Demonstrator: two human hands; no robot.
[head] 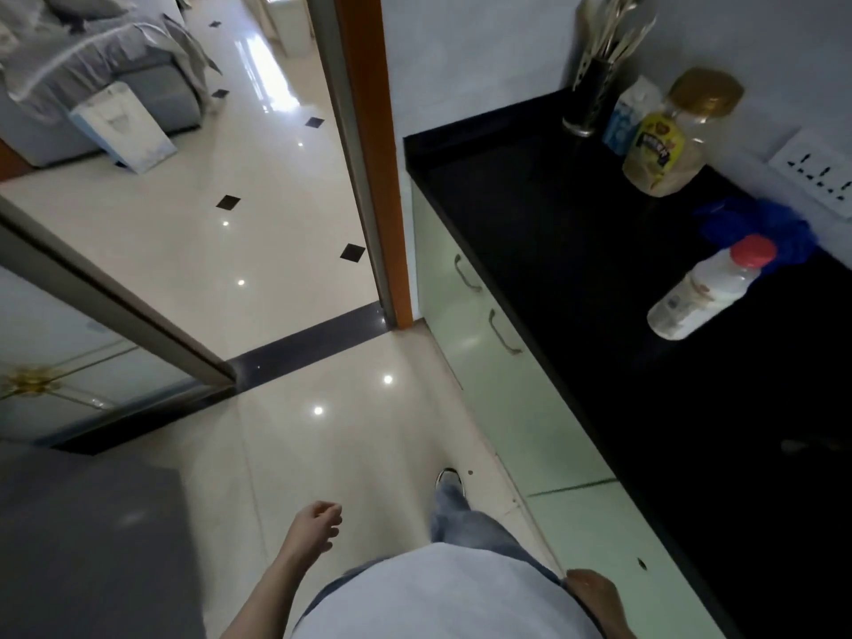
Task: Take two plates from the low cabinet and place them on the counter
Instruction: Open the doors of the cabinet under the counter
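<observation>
The black counter (576, 251) runs along the right side. Beneath it is the low cabinet (465, 315), pale green, its doors closed and fitted with metal handles. No plates are in view. My left hand (318, 523) hangs over the floor at bottom centre, fingers loosely curled, holding nothing. My right hand (594, 592) rests by my hip next to the cabinet front; it is mostly cut off by the frame edge and its fingers are hidden.
On the counter stand a utensil holder (590, 103), a small carton (624, 122), a yellow-labelled jar (668, 145), a white bottle with a red cap (710, 288) and a blue cloth (760, 223). A doorway (258, 251) opens at left; a grey surface (92, 546) lies at lower left.
</observation>
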